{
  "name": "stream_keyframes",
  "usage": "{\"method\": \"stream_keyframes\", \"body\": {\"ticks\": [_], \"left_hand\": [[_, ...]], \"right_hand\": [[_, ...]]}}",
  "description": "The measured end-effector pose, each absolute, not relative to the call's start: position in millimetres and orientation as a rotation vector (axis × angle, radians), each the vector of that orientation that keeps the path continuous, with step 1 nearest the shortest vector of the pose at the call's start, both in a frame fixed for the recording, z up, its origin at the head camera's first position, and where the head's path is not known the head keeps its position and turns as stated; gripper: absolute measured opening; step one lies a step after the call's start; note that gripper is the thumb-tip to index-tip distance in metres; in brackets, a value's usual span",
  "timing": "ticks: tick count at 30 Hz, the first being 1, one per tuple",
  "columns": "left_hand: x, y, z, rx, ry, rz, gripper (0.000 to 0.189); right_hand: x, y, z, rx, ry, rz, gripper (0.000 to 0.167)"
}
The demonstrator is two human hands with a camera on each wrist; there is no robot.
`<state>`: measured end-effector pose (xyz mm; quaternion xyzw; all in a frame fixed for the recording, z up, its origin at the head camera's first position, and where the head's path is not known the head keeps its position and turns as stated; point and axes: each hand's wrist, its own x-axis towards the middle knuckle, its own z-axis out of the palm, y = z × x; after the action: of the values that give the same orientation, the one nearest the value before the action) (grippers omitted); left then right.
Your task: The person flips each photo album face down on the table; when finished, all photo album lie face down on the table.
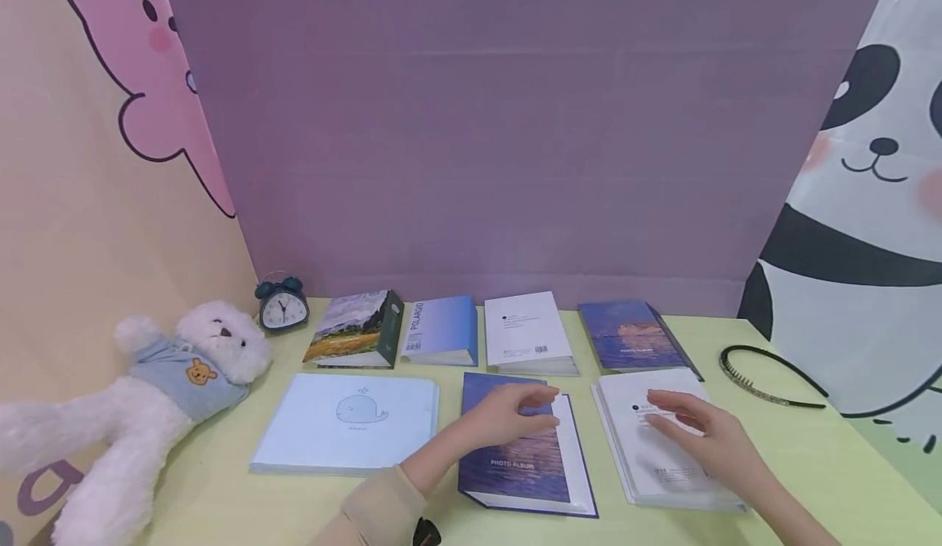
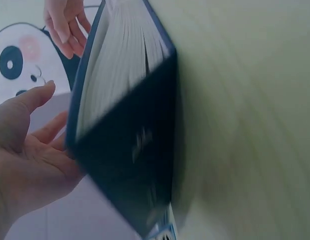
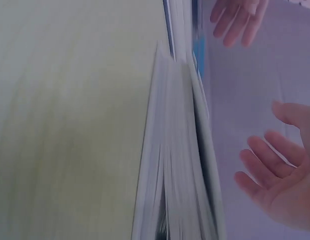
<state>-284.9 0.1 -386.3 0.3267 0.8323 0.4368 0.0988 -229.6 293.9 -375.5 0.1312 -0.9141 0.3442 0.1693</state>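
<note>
My left hand [image 1: 508, 415] is over a blue photo album [image 1: 515, 468] with a sunset-water cover, its fingers loosely bent around nothing. In the left wrist view the dark spine [image 2: 134, 145] and page edges of that album fill the middle; the hand [image 2: 39, 160] lies beside its cover, partly hidden by it, and contact cannot be told. Over a thick white album [image 1: 662, 468] on the right, my right hand [image 1: 706, 440] has thumb and fingers apart. The right wrist view has this hand [image 3: 282, 180] apart from the white album's pages [image 3: 175, 150].
Behind stand a landscape-cover album [image 1: 349, 329], a blue-purple album [image 1: 441, 329], a white album [image 1: 526, 329] and another sunset album [image 1: 629, 333]. A whale-cover album [image 1: 309, 427], alarm clock [image 1: 283, 305] and plush bear [image 1: 187, 382] are left; a black headband [image 1: 769, 378] lies right.
</note>
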Motion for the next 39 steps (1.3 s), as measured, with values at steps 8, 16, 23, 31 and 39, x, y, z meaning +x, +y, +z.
{"method": "stream_keyframes", "body": {"ticks": [8, 16, 23, 31, 39], "left_hand": [[-282.7, -36.0, -390.4, 0.885, 2.477, 1.399, 0.049], [-279.0, -60.5, -391.0, 0.813, 2.566, 1.358, 0.050], [-271.0, -71.0, -394.6, 0.736, 2.628, 1.298, 0.050], [-269.4, -69.9, -398.3, 0.680, 2.586, 1.224, 0.068], [-264.5, -76.1, -391.0, 0.611, 2.582, 1.182, 0.084]], "right_hand": [[-230.4, 250.3, -379.9, 0.494, -2.682, 1.048, 0.035], [-234.4, 224.2, -383.8, 0.722, -2.730, 1.130, 0.043], [-234.0, 211.3, -388.9, 0.987, -2.906, 1.203, 0.063], [-233.1, 205.2, -390.8, 1.037, -3.002, 1.216, 0.073], [-235.4, 198.3, -391.6, 1.065, -2.994, 1.059, 0.077]]}}
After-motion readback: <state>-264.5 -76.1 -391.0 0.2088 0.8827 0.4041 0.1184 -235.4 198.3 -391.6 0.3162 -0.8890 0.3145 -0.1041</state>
